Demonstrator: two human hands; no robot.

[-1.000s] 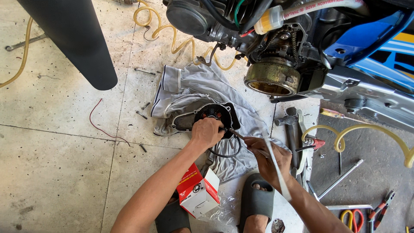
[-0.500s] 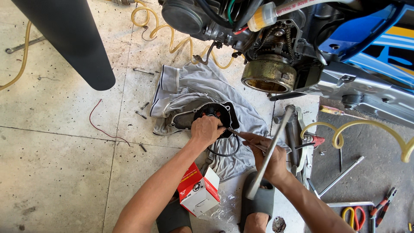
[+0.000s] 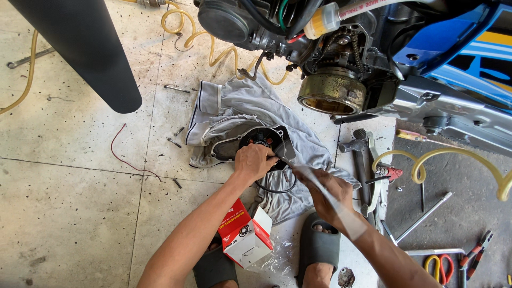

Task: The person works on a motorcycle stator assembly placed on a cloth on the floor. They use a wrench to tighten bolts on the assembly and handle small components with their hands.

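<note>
A black engine cover (image 3: 269,140) with a round coil part inside lies on a crumpled grey cloth (image 3: 240,104) on the floor. My left hand (image 3: 255,162) presses down on the cover's near edge, next to a black cable loop (image 3: 277,188). Just to its right, my right hand (image 3: 328,194) is closed around a long thin metal tool (image 3: 346,213), which is blurred by motion and lies slanted across the hand and wrist. Its tip points toward the cover.
A motorcycle engine with its open rusty flywheel (image 3: 330,93) hangs above the cloth. A hammer (image 3: 360,154), yellow coiled hose (image 3: 426,157), red-handled pliers (image 3: 477,248) and wrenches lie at right. A red-and-white box (image 3: 242,234) sits by my slippers (image 3: 317,248). Bolts (image 3: 176,88) scatter left.
My right hand swung the long tool up toward the hammer, then brought it down low and slanted beside the cover. My left hand has stayed on the cover.
</note>
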